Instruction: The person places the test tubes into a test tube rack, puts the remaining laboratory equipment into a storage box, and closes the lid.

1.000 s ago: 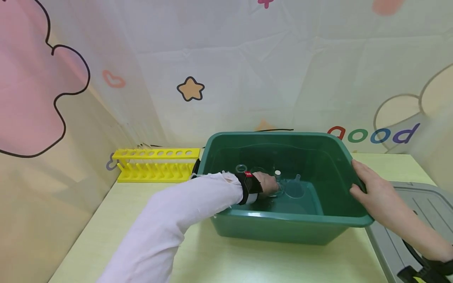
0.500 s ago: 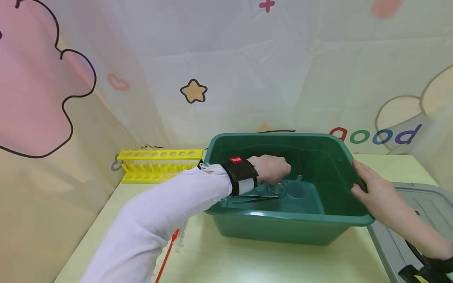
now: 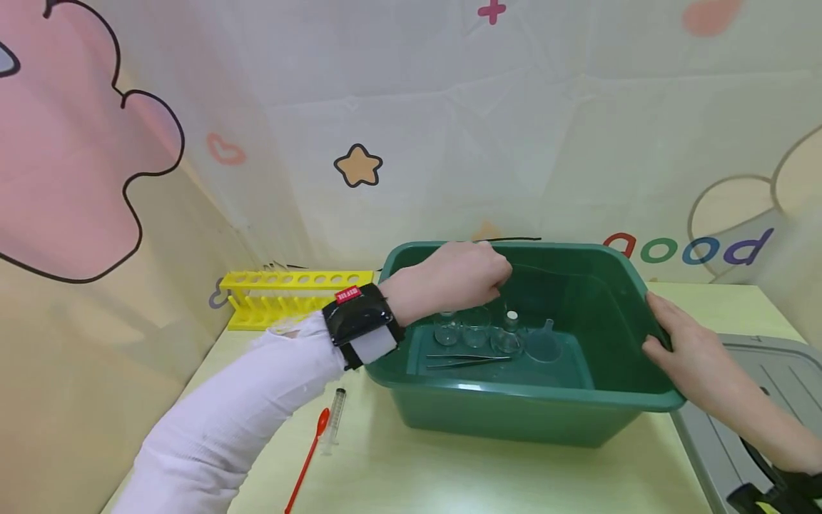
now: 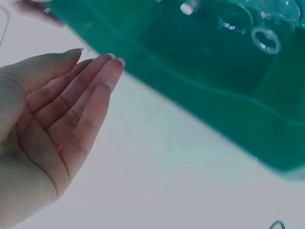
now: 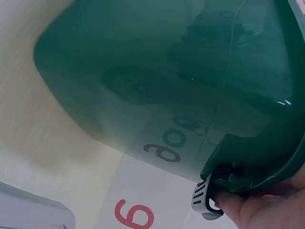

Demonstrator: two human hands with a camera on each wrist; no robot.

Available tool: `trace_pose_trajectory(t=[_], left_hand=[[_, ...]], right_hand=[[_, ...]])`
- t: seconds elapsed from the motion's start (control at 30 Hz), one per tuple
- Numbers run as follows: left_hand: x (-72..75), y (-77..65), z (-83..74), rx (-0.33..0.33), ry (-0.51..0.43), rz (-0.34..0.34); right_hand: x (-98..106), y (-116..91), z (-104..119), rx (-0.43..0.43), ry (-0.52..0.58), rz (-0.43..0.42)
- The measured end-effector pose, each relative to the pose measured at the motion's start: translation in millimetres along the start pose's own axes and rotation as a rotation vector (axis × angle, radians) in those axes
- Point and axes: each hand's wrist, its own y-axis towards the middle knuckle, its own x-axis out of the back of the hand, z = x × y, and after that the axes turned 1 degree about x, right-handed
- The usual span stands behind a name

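Observation:
My left hand (image 3: 449,278) is raised over the back left part of the green plastic tub (image 3: 501,417). In the left wrist view its fingers (image 4: 88,131) are loosely bent, with nothing between them and the thumb. Below it in the tub stand a small glass bottle (image 3: 447,332), a beaker (image 3: 476,333) and a flask with a white stopper (image 3: 507,341). A clear funnel (image 3: 543,345) lies to their right, and metal tweezers (image 3: 467,363) lie in front. My right hand (image 3: 690,357) grips the tub's right rim, thumb inside; the right wrist view shows it by the handle clasp (image 5: 206,200).
A yellow test tube rack (image 3: 295,280) stands left of the tub. On the table's front left lie a red spoon (image 3: 310,457) and a syringe (image 3: 335,414). A grey lid (image 3: 764,385) lies to the right. A printed curtain (image 3: 449,157) hangs behind.
My left hand has risen from the tub floor and moved back and left. The tweezers, spoon and syringe have come into sight. My right hand keeps its grip on the rim.

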Motion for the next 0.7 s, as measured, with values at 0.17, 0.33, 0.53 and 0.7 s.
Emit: trace_pose_trajectory(t=[0.17, 0.33, 0.53, 0.7], left_hand=[[13.8, -32.3, 8.4, 0.052, -0.046, -0.130], [9.9, -64.4, 22.2, 0.115, -0.052, -0.232], [-7.9, -101.5, 39.2, 0.251, -0.125, -0.296], [-27.1, -135.9, 53.5, 0.384, -0.216, -0.334]], right_hand=[[-2, 0, -2, 0.018, -0.004, -0.016], [-2, 0, -4, 0.025, -0.011, -0.028], [-2, 0, -5, 0.018, -0.016, -0.025], [-2, 1, -4, 0.021, -0.015, -0.025]])
